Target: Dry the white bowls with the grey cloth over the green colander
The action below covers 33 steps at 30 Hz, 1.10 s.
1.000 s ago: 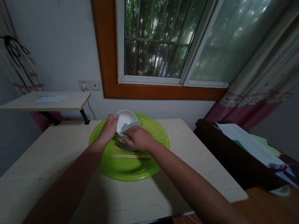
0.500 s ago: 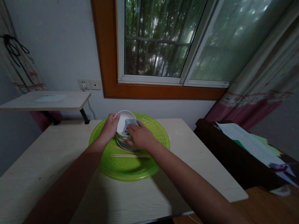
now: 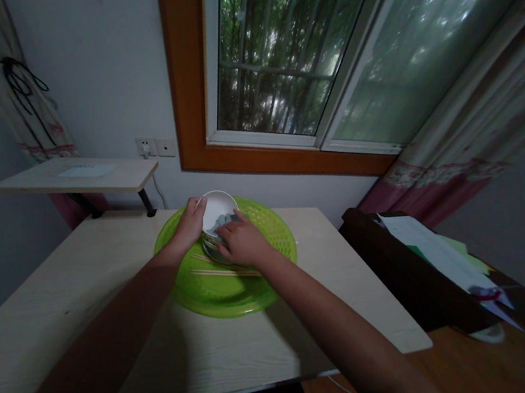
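My left hand (image 3: 191, 223) grips the left rim of a white bowl (image 3: 216, 204), thumb over the edge. The bowl tilts toward me above a round green plastic tray (image 3: 231, 307). Inside it, my right hand (image 3: 243, 238) is closed on a grey-blue cloth (image 3: 222, 222), pressing it against the bowl's lower inner wall. Part of the cloth is hidden by the fingers. Another dish (image 3: 212, 251) shows just beneath the bowl, mostly covered. Several wooden chopsticks (image 3: 224, 272) lie across the tray, their right ends under my right wrist.
The tray rests on a pale wooden table (image 3: 342, 301). A small raised shelf (image 3: 74, 181) with a paper on it stands at the back left. Behind are a wall socket (image 3: 146, 147) and a window (image 3: 274, 61). Papers (image 3: 434, 252) lie on dark furniture at the right.
My right hand has shifted slightly with the cloth within the bowl, and the cloth looks more bunched and lower. The left hand keeps its hold on the rim.
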Tool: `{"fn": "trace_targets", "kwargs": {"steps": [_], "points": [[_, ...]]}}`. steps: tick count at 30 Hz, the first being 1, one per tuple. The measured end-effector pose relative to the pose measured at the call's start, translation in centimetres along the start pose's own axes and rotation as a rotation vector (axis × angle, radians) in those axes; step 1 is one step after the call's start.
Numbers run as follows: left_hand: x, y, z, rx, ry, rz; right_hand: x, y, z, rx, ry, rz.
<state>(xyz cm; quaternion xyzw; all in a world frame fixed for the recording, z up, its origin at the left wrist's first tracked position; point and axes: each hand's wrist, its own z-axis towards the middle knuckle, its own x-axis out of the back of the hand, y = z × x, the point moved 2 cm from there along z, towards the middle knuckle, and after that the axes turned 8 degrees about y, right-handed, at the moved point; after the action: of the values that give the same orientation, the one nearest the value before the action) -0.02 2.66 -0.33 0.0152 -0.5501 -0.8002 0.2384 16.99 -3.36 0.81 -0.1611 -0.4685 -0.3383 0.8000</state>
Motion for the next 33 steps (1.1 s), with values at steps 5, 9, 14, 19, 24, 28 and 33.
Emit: {"fn": "trace_targets", "kwargs": {"steps": [5, 9, 14, 19, 24, 28, 33], "points": [[0.0, 0.4, -0.3, -0.005, -0.047, -0.019, -0.3, -0.2, -0.2, 0.09, -0.038, 0.183], [-0.2, 0.4, -0.4, -0.025, -0.099, -0.038, -0.7, -0.4, -0.2, 0.083, -0.052, 0.176], [-0.5, -0.3, -0.1, -0.03, -0.076, -0.088, -1.1, -0.2, -0.4, -0.014, -0.038, 0.045], [-0.9, -1.1, 0.1, 0.005, -0.072, -0.095, -1.4, 0.5, -0.5, -0.113, -0.016, -0.15], [-0.9, -1.0, 0.0, -0.019, -0.058, -0.091, -0.6, 0.0, 0.1, -0.096, -0.025, -0.202], [-0.4, -0.5, 0.0, -0.005, -0.021, -0.091, 0.0, -0.4, 0.2, -0.054, -0.009, -0.108], [0.2, 0.5, -0.2, 0.001, 0.0, -0.099, 0.4, -0.4, 0.0, -0.003, 0.075, 0.195]]}}
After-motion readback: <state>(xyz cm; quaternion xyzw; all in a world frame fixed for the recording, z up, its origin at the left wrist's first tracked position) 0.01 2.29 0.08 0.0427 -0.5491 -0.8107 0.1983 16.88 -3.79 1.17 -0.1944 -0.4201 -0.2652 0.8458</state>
